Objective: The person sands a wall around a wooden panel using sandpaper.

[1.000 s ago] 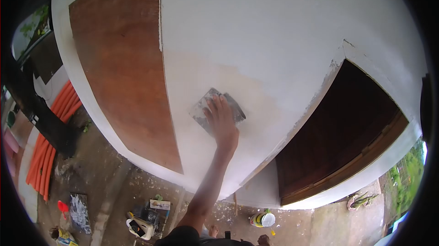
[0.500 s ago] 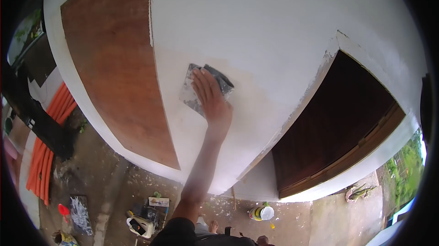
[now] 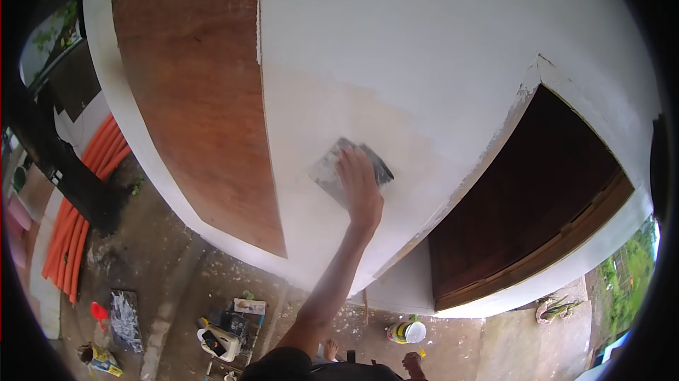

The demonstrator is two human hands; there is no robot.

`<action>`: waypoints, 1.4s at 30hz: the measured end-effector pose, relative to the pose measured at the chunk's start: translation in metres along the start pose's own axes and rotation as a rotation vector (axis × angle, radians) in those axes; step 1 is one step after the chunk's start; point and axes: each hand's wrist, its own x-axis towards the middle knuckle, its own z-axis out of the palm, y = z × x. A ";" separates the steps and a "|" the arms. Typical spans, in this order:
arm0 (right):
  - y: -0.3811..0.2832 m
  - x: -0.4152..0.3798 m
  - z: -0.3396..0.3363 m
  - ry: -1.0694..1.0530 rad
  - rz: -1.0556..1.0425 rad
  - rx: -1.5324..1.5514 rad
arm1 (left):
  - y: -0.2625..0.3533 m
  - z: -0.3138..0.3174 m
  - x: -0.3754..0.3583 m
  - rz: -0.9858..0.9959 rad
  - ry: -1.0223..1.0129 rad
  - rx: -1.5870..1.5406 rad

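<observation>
My left hand (image 3: 361, 181) is spread over a flat trowel (image 3: 327, 174), gripping it against the white wall (image 3: 396, 13). The trowel has a squarish grey plate smeared with white and a dark edge on its right; its handle is hidden under my fingers. Around it the wall shows a cream-coloured patch (image 3: 339, 101) with uneven edges. Low in view, near my body, hangs my right hand (image 3: 412, 362), small, with fingers curled; whether anything is in them cannot be made out.
A brown wood panel (image 3: 194, 98) lies left of the trowel, a dark doorway opening (image 3: 523, 204) right. On the ground are a white-lidded bucket (image 3: 406, 331), a cut-open white container (image 3: 225, 344), a smeared board (image 3: 126, 321), a red scoop (image 3: 99, 312) and orange pipes (image 3: 74, 232).
My left hand has moved the trowel down and to the right along the wall. More of the cream patch shows above it. My right hand shows more fully at the bottom. The view has shifted slightly.
</observation>
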 end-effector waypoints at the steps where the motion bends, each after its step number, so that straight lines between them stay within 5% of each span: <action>1: 0.002 -0.007 0.001 -0.005 0.069 0.028 | 0.000 -0.003 -0.014 -0.054 -0.075 -0.030; 3: -0.028 -0.004 -0.015 0.002 0.185 0.088 | 0.002 -0.004 -0.020 -0.157 -0.199 -0.101; 4: -0.028 -0.004 -0.013 0.028 0.178 0.056 | 0.011 -0.022 0.007 -0.118 -0.019 -0.159; 7: 0.016 -0.007 -0.001 0.048 -0.188 0.078 | 0.022 -0.061 0.097 0.005 0.220 -0.110; 9: 0.011 -0.010 -0.009 -0.047 0.060 0.067 | 0.012 -0.038 0.056 -0.079 0.035 -0.019; 13: 0.007 -0.021 -0.017 -0.078 0.124 0.083 | -0.008 -0.002 0.002 -0.215 -0.120 -0.047; 16: 0.004 -0.031 -0.020 -0.104 0.139 0.090 | 0.014 -0.067 0.089 -0.005 0.192 -0.094; 23: -0.013 -0.024 -0.030 -0.158 0.129 0.075 | -0.079 0.006 -0.039 -0.280 0.019 -0.124; 29: -0.027 -0.024 -0.040 -0.184 0.136 0.076 | -0.046 -0.080 0.119 -0.108 0.356 -0.215; 35: -0.043 -0.025 -0.035 -0.181 0.136 0.094 | -0.135 -0.003 -0.083 -0.505 0.025 -0.289; 37: -0.045 -0.026 -0.031 -0.189 0.135 0.091 | -0.124 -0.044 -0.045 -0.524 0.060 -0.331; 40: -0.041 -0.026 -0.034 -0.215 0.143 0.081 | -0.066 -0.119 0.051 -0.231 0.196 -0.300; 42: -0.039 -0.026 -0.036 -0.242 0.155 0.085 | -0.064 -0.113 0.092 -0.164 0.201 -0.245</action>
